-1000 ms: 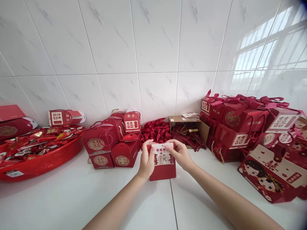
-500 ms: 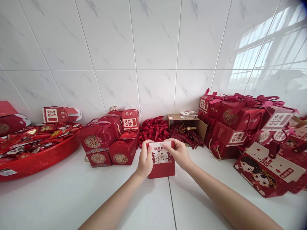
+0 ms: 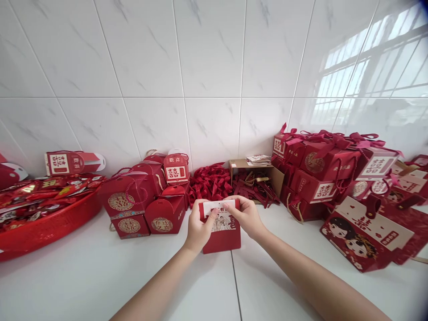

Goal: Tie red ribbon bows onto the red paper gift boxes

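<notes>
A smooth, pale tabletop is backed by glossy white wall tiles marked with grey veins, in which a barred window is reflected at the right. Glossy foil-like packets are heaped in a round-sided red basin. Beside it, dark red boxes of folded card are grouped, some with curved top flaps, twisted cord handles and round gold medallions. Soft satiny ribbons are piled loosely near the wall, next to an open brown cardboard box filled with dark red strips; thin cards are stacked on its top edge. At the right, angular boxes are piled up and topped with ribbon bows, and in front of them an illustrated box with a sloping front and cartoon faces is set down.

At the middle of the table, near its seam, a stiff, matte red paper piece is held upright; its depth cannot be told from this side. A white printed card is laid flat against its upper front. Both are gripped at the upper left by the left hand and at the upper right by the right hand. The thumbs are pressed on the card's face, while the fingers are curled behind and mostly hidden.
</notes>
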